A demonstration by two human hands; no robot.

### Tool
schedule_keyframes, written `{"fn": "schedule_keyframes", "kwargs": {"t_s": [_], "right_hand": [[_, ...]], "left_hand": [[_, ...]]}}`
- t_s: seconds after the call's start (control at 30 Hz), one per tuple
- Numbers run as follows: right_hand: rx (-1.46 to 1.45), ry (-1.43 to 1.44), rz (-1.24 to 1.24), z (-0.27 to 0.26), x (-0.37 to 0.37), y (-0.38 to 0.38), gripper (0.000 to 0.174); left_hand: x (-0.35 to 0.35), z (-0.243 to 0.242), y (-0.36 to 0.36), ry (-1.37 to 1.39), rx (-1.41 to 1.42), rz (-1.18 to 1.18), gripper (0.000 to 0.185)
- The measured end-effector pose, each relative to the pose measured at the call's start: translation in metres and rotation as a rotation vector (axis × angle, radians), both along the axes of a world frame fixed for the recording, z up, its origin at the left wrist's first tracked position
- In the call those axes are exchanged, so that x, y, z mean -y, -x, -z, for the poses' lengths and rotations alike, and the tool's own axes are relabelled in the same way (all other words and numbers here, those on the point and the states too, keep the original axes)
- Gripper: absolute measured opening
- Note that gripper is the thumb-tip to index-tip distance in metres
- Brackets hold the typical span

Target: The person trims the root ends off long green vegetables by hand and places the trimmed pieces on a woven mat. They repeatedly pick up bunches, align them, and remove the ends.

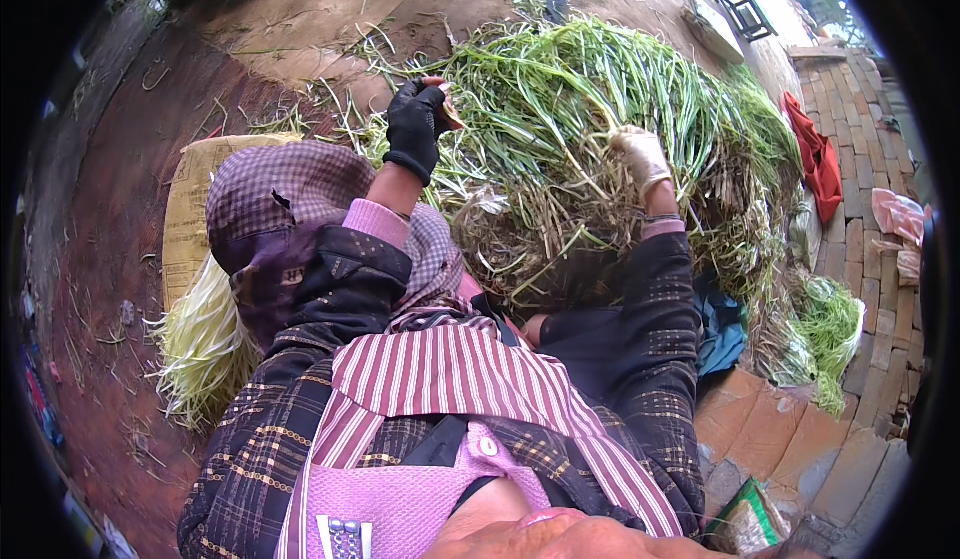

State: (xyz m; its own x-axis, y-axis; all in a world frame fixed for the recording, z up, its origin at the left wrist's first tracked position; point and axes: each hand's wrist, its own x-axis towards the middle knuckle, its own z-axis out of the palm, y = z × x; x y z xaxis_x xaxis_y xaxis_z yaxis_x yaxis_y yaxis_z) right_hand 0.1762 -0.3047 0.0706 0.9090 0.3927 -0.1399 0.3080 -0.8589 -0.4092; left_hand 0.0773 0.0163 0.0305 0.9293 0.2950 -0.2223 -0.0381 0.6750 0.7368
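Observation:
My left hand, in a black glove with bare fingertips, is raised at the left edge of a large heap of long green leafy stalks. Its fingers are curled together, and whether anything thin is between them cannot be told. In a pale, thin glove, my right hand is closed on a few stalks at the heap's near side. Whitish stems and brown, dry roots hang toward me below the green leaves. Checked cloth with a small tear bulges beside my left forearm.
Left of me, a bundle of pale yellow-green shoots lies by a yellow sack bearing print. To the right are a red cloth, a smaller green pile and brick paving. A dark stool stands far right.

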Motion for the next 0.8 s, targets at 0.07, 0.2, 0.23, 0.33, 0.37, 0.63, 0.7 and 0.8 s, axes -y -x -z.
{"fn": "schedule_keyframes", "kwargs": {"t_s": [0.07,0.2,0.23,0.33,0.37,0.63,0.7,0.8], "right_hand": [[-0.328,-0.692,0.425,-0.045,0.004,0.023,0.009],[0.006,-1.068,0.290,-0.088,-0.013,0.082,0.011],[-0.069,-1.196,0.332,-0.078,-0.024,0.094,0.010],[-0.571,-0.883,0.527,-0.033,-0.056,0.111,0.010],[-0.448,-0.768,0.520,-0.022,-0.060,0.115,0.011],[-0.242,-0.403,0.167,0.029,-0.096,0.160,0.019],[-0.255,-0.546,0.127,0.041,-0.102,0.163,0.019],[-0.369,-0.474,0.137,0.055,-0.101,0.159,0.023]], "left_hand": [[0.010,0.003,0.003,0.013,0.014,0.112,0.018],[0.027,0.006,0.008,0.094,0.016,0.218,0.015],[0.032,0.008,0.010,0.133,0.021,0.245,0.012],[0.045,0.019,0.017,0.043,-0.074,0.353,0.016],[0.051,0.024,0.018,0.014,-0.101,0.381,0.017],[0.062,0.052,0.028,0.098,-0.325,0.499,0.034],[0.063,0.053,0.029,-0.045,-0.320,0.485,0.025],[0.063,0.056,0.030,-0.118,-0.290,0.479,0.016]]}}
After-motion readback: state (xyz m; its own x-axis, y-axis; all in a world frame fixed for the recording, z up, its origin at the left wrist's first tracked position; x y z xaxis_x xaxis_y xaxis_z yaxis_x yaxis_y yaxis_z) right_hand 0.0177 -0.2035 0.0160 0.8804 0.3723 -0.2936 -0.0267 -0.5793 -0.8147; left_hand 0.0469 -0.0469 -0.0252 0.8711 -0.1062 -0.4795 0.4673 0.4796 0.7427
